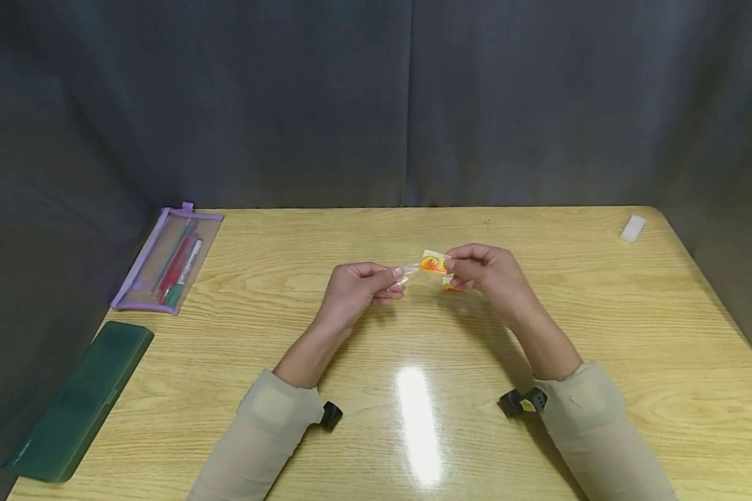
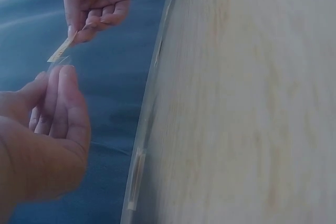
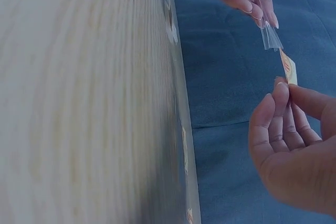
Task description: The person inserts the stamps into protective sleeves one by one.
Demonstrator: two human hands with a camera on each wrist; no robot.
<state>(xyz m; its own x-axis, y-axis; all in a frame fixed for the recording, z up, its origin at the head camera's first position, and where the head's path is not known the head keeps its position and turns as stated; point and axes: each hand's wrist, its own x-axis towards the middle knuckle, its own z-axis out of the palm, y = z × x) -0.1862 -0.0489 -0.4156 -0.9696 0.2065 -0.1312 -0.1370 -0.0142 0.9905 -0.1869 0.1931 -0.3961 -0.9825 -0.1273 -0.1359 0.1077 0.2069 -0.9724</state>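
Note:
Above the middle of the table, my left hand pinches a small clear plastic wrapper between thumb and fingers. Facing it, my right hand holds a small piece of printed card, yellow and orange with a white edge, by its end between thumb and forefinger. A second orange-and-white printed bit shows just below the right fingertips. In the right wrist view the wrapper's free end comes right up to the card's tip. The left wrist view shows both hands close together, with the card between them.
A white block like an eraser lies at the table's back right. On the left sit a mesh zip pouch with purple edging, pens and a marker inside, and a dark green case. Dark curtains surround the wooden table.

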